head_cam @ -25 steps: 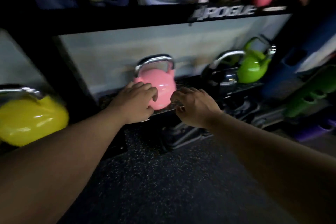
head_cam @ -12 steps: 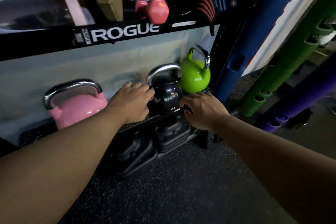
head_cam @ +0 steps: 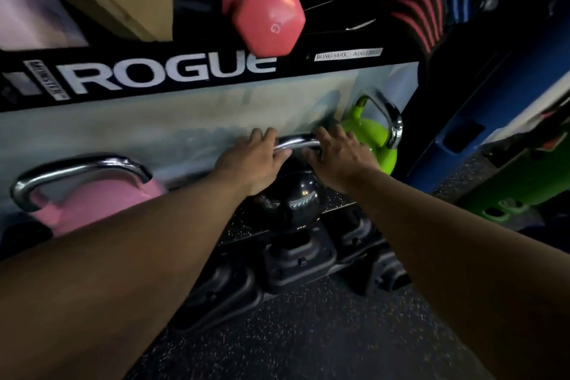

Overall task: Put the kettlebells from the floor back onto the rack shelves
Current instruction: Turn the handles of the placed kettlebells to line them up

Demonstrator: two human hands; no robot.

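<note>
Chrome handle (head_cam: 297, 142) of the black kettlebell (head_cam: 290, 197) ran between both hands, a short bright stretch of it showing in the gap. Left fingers (head_cam: 262, 137) lay over the handle's left end, extended and draped more than curled; right fingers (head_cam: 330, 139) lay likewise over the right end, spread flat. Neither hand looked clenched; whether any finger wrapped under the bar could not be told from this angle. Left hand (head_cam: 251, 160) and right hand (head_cam: 337, 160) sat just above the bell's dark round body, both forearms reaching in from the near edge of the view. The black kettlebell stood upright on the low speckled shelf (head_cam: 246, 225) of the rack, close to the front lip, with a small marking on its lower face too blurred to trust. Just beside it to the right stood a green kettlebell (head_cam: 367, 136), handle turned edge-on, the right hand near its body. Well to the left on the same shelf sat a pink kettlebell (head_cam: 92, 200), partly behind the left forearm. Above, the black crossbeam (head_cam: 160, 77) carried white lettering, with a pink dumbbell (head_cam: 268, 18) resting on the upper shelf. Black blocky bases (head_cam: 296, 253) sat under the shelf on dark flecked floor (head_cam: 308, 333). Judgement: the bell seemed already shelved, the step in hand being a final settling or the letting go. Next move likely called for lifting both hands clear without dragging the handle forward, then looking to the floor for any bell left; none showed in this view.
</note>
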